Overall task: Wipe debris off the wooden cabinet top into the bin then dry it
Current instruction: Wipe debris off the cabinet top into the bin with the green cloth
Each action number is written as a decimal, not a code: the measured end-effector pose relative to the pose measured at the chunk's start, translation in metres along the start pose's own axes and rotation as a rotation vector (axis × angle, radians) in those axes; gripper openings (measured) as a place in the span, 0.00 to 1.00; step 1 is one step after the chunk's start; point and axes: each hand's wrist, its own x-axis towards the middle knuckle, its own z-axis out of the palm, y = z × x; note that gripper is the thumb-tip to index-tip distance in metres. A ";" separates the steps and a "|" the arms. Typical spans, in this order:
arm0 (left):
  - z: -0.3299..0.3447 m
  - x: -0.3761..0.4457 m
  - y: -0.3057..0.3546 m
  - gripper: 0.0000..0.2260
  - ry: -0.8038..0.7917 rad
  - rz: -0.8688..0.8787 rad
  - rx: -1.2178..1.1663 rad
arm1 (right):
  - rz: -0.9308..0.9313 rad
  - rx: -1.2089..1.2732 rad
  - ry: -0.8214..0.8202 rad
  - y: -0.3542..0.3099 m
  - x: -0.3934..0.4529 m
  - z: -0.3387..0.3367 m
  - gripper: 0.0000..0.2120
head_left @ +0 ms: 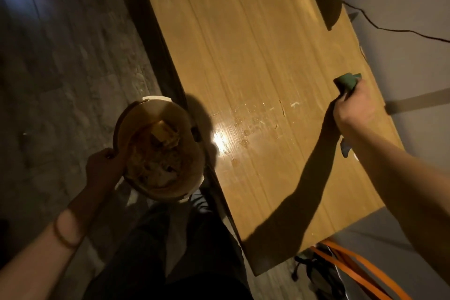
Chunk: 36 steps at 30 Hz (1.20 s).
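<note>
The wooden cabinet top runs up the middle of the shot, with wet drops and a few pale crumbs sitting around the bright glare spot. Right hand is bunched round a green cloth, just over the far edge of the top. Left hand grips the rim of a round bin held right by the cabinet's near edge, and it's got crumpled paper and scraps piled inside. Orange straps lie on the floor past the cabinet's end.

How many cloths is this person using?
1: a green cloth, gripped in the right hand over the wooden top's far side. Others may be out of view.
</note>
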 end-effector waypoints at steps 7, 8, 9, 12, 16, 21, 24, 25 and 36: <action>-0.006 -0.004 0.002 0.30 -0.134 0.053 0.033 | -0.266 0.012 0.063 -0.075 -0.108 0.038 0.17; -0.007 -0.006 0.005 0.30 -0.155 0.063 0.061 | -0.288 0.017 0.064 -0.088 -0.126 0.045 0.17; -0.009 -0.009 0.008 0.26 -0.185 0.077 0.082 | -0.314 0.020 0.049 -0.101 -0.145 0.052 0.18; -0.016 -0.016 0.018 0.18 -0.223 0.180 0.167 | -0.407 0.008 -0.033 -0.143 -0.216 0.068 0.23; -0.029 -0.026 0.026 0.24 -0.170 0.230 0.452 | -0.569 0.101 -0.260 -0.189 -0.318 0.085 0.23; -0.034 -0.027 0.019 0.10 -0.299 0.221 0.204 | -0.507 0.334 -0.571 -0.185 -0.404 0.101 0.18; -0.038 -0.028 0.012 0.10 -0.297 0.245 0.216 | -0.428 0.354 -0.567 -0.172 -0.406 0.097 0.21; -0.038 -0.029 0.011 0.11 -0.281 0.252 0.218 | -0.396 0.386 -0.547 -0.166 -0.399 0.093 0.20; -0.015 -0.042 0.005 0.13 -0.189 0.183 0.251 | -0.067 0.588 -0.053 -0.053 -0.204 -0.001 0.16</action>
